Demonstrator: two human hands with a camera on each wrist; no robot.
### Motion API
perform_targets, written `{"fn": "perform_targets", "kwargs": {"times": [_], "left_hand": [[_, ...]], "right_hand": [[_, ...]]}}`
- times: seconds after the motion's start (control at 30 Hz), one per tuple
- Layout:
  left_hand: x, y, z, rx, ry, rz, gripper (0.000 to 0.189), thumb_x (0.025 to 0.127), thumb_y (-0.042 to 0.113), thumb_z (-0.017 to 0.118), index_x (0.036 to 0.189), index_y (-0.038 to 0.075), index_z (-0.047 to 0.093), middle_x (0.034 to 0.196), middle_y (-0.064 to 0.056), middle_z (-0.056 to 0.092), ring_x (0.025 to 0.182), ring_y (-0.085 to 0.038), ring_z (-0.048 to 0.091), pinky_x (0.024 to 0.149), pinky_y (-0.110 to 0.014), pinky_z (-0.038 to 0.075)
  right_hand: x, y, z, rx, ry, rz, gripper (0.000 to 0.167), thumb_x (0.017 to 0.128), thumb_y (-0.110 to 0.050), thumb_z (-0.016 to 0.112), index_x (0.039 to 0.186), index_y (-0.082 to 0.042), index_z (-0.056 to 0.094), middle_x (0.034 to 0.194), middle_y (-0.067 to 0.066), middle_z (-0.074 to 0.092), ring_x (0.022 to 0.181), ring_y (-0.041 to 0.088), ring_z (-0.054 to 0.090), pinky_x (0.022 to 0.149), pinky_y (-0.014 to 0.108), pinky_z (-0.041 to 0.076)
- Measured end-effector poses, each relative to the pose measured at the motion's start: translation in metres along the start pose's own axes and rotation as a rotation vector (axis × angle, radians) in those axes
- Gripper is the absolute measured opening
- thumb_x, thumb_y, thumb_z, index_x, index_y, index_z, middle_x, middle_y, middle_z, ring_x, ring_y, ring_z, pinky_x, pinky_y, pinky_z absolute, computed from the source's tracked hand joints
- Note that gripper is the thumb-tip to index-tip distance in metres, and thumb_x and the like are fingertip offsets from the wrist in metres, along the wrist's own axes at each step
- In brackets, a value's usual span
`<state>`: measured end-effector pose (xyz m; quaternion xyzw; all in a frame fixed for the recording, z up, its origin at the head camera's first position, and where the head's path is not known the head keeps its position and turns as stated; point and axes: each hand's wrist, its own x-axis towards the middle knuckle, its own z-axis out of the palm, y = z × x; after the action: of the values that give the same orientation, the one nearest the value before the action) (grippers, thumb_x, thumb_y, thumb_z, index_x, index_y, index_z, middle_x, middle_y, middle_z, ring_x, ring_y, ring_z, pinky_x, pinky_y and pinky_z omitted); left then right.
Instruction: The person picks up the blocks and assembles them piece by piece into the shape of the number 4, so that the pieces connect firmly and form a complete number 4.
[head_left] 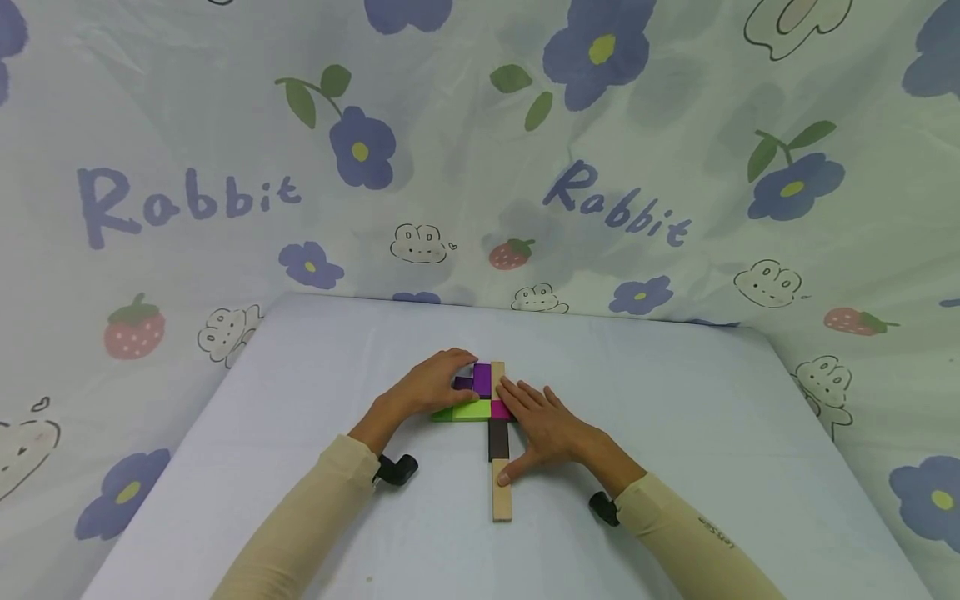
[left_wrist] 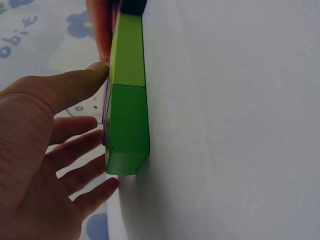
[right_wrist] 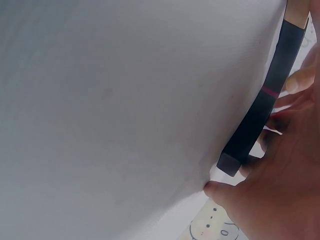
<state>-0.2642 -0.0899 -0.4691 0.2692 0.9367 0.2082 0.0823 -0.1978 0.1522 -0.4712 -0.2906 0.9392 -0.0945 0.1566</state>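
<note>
Flat coloured blocks lie joined edge to edge on the white table. My left hand [head_left: 427, 385] pinches a purple block [head_left: 482, 381] between thumb and index finger; a dark purple block [head_left: 463, 384] sits beside it, partly covered. Below are a light green block [head_left: 472, 409] and a green block [left_wrist: 129, 122] with a slanted end. My right hand [head_left: 551, 429] lies spread along the right side, its fingertips touching an upper plain wood block [head_left: 497, 375] and a pink block [head_left: 498, 408]. Its thumb rests on a lower plain wood block [head_left: 502, 500], under a dark brown block [head_left: 498, 439].
The white tabletop [head_left: 337, 533] surrounds the blocks. A patterned cloth [head_left: 465, 150] hangs behind and at both sides. Black wrist cameras show beneath the left sleeve [head_left: 300, 517] and the right sleeve [head_left: 690, 533].
</note>
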Motion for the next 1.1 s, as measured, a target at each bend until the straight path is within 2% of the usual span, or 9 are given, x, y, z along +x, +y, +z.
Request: {"fn": "perform_targets", "kwargs": {"times": [1.1], "left_hand": [[0.0064,-0.001,-0.0045,0.002,-0.054,-0.015,0.064,0.094,0.034,0.073,0.149,0.009,0.051,0.15,-0.012,0.05,0.139,-0.032,0.045,0.115,-0.05,0.035]], "right_hand": [[0.0019,0.0001,-0.0023,0.021,-0.01,0.007,0.141,0.061,-0.082,0.076,0.164,-0.017,0.006,0.17,0.0,0.002,0.155,0.028,0.006,0.121,0.06,0.005]]}}
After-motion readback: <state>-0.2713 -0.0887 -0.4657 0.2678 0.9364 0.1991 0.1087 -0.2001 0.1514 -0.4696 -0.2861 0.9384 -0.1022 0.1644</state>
